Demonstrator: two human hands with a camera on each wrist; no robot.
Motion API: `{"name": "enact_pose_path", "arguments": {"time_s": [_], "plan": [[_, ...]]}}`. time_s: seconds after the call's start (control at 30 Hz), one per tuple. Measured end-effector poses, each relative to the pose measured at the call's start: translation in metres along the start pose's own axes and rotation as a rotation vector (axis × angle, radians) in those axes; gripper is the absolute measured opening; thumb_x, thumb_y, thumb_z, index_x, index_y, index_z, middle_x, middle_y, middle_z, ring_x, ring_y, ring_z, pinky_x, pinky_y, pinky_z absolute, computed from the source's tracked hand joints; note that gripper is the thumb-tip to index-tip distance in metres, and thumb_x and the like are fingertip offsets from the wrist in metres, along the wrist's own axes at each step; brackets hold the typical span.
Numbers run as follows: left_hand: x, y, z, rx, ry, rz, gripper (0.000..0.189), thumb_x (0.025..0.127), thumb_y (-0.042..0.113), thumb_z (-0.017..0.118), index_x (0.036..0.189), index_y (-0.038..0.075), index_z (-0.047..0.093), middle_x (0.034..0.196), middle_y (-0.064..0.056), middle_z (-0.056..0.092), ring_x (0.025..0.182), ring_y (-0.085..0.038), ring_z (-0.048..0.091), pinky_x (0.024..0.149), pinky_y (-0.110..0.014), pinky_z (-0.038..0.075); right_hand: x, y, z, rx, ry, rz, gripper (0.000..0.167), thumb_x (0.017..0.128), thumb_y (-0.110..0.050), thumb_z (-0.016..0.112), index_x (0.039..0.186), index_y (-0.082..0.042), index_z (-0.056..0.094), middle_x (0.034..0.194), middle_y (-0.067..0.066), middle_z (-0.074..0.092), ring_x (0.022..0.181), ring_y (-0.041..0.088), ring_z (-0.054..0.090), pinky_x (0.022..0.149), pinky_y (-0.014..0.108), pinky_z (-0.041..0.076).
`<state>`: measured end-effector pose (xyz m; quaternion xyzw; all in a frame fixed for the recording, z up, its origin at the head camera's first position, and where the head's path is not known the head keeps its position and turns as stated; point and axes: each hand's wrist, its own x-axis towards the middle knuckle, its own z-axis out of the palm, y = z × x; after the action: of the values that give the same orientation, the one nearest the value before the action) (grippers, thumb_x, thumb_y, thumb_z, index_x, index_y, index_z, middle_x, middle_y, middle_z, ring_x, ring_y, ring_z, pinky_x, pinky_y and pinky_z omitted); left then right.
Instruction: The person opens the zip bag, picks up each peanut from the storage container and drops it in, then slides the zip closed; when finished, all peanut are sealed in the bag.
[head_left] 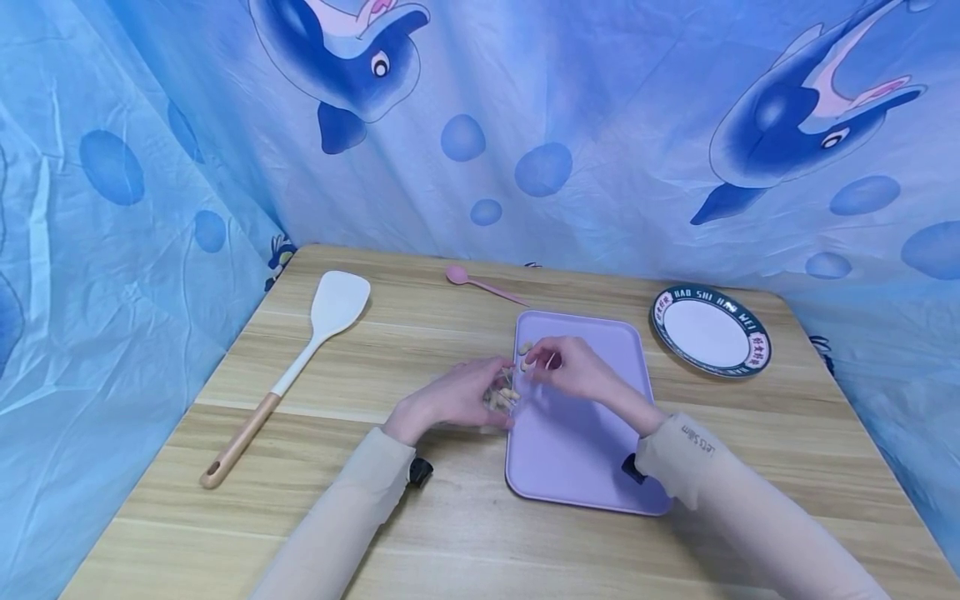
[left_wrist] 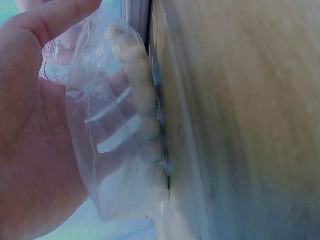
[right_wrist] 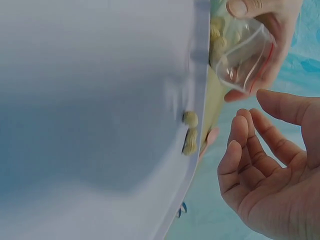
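Observation:
My left hand (head_left: pixel 463 395) holds a clear zip bag (left_wrist: pixel 102 150) at the left edge of a purple tray (head_left: pixel 581 458). Several unshelled peanuts (left_wrist: pixel 142 90) lie along the lower side of the bag. In the right wrist view the bag's mouth gapes, with a red line along its rim. My right hand (head_left: pixel 572 367) hovers over the tray, beside the bag's mouth. Its fingers are loosely bent, the thumb stands apart, and nothing shows between them. On the tray, close to its left rim, lie loose peanuts (right_wrist: pixel 190 141).
To the left lies a white spatula (head_left: pixel 337 304) with a wooden handle. A pink spoon (head_left: pixel 459 275) rests behind the tray. At the back right stands a white plate (head_left: pixel 705 333) with a dark green patterned rim. A blue dolphin-print curtain (head_left: pixel 502 83) hangs behind the wooden table (head_left: pixel 435 550).

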<state>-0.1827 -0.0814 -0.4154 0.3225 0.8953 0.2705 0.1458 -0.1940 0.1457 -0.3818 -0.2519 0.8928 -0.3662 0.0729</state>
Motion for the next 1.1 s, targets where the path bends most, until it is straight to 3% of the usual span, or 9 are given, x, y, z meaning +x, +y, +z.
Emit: {"name": "enact_pose_path", "arguments": {"time_s": [0.37, 0.6, 0.83, 1.1], "plan": [[0.0, -0.001, 0.001, -0.017, 0.003, -0.008, 0.091, 0.077, 0.041, 0.084, 0.15, 0.008, 0.039, 0.136, -0.008, 0.058, 0.127, -0.023, 0.051, 0.113, -0.048, 0.031, 0.021, 0.015, -0.011, -0.003, 0.026, 0.024, 0.016, 0.087, -0.003, 0.074, 0.1, 0.005, 0.069, 0.078, 0.007, 0.065, 0.073, 0.027, 0.061, 0.063, 0.03, 0.049], [0.001, -0.002, 0.002, -0.016, 0.002, -0.003, 0.091, 0.078, 0.041, 0.084, 0.15, 0.008, 0.039, 0.136, -0.008, 0.058, 0.127, -0.023, 0.051, 0.114, -0.048, 0.03, 0.028, 0.027, -0.008, -0.028, -0.015, 0.025, 0.017, 0.086, -0.003, 0.074, 0.1, 0.004, 0.069, 0.075, 0.006, 0.064, 0.066, 0.021, 0.06, 0.058, 0.028, 0.047], [0.001, -0.002, 0.002, -0.014, 0.009, 0.008, 0.09, 0.077, 0.04, 0.084, 0.149, 0.008, 0.04, 0.132, -0.007, 0.06, 0.122, -0.022, 0.054, 0.111, -0.045, 0.035, 0.029, 0.031, -0.001, -0.046, -0.045, 0.006, 0.02, 0.082, -0.003, 0.076, 0.1, 0.005, 0.07, 0.074, 0.005, 0.065, 0.066, 0.016, 0.059, 0.063, 0.028, 0.048], [0.0, 0.0, 0.001, -0.007, 0.011, 0.007, 0.089, 0.077, 0.04, 0.084, 0.148, 0.007, 0.041, 0.128, -0.007, 0.061, 0.121, -0.022, 0.054, 0.11, -0.047, 0.035, 0.029, 0.036, 0.009, -0.076, -0.122, 0.049, 0.028, 0.08, -0.009, 0.081, 0.105, -0.001, 0.07, 0.075, 0.002, 0.066, 0.063, 0.01, 0.058, 0.065, 0.028, 0.048]]}}
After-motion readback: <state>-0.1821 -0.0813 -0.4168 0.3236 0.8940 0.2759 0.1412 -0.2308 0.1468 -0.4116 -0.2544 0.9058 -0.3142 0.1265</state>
